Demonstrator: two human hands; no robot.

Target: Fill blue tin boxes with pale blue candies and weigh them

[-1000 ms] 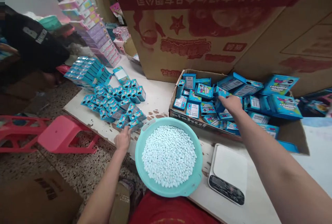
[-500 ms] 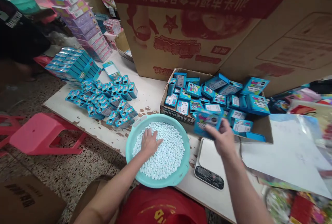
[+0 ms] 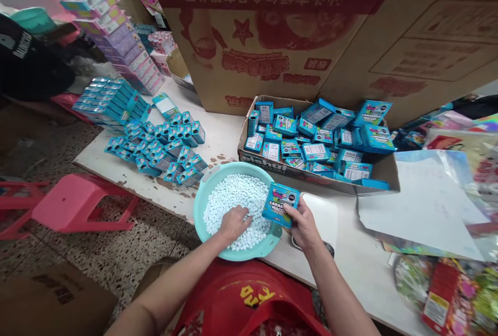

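A teal bowl [image 3: 210, 178] full of small pale blue candies [image 3: 233, 196] sits at the table's near edge. My left hand [image 3: 233, 223] is down in the candies with its fingers curled into them. My right hand [image 3: 302, 226] grips a small blue carton [image 3: 280, 204] and holds it over the bowl's right rim. A white kitchen scale [image 3: 322, 217] lies under my right hand. Behind it, a low cardboard tray [image 3: 272, 166] holds several more blue cartons.
Several small blue cartons [image 3: 163, 144] lie in a cluster on the table's left, beside stacked blue packs [image 3: 111, 100]. Big brown shipping boxes [image 3: 272, 30] stand at the back. A pink stool [image 3: 73, 206] is on the floor left. A white sheet [image 3: 424, 206] lies right.
My right hand took a carton from the tray and brought it over the bowl. My left hand left the carton cluster, went into the candies and curled its fingers there.
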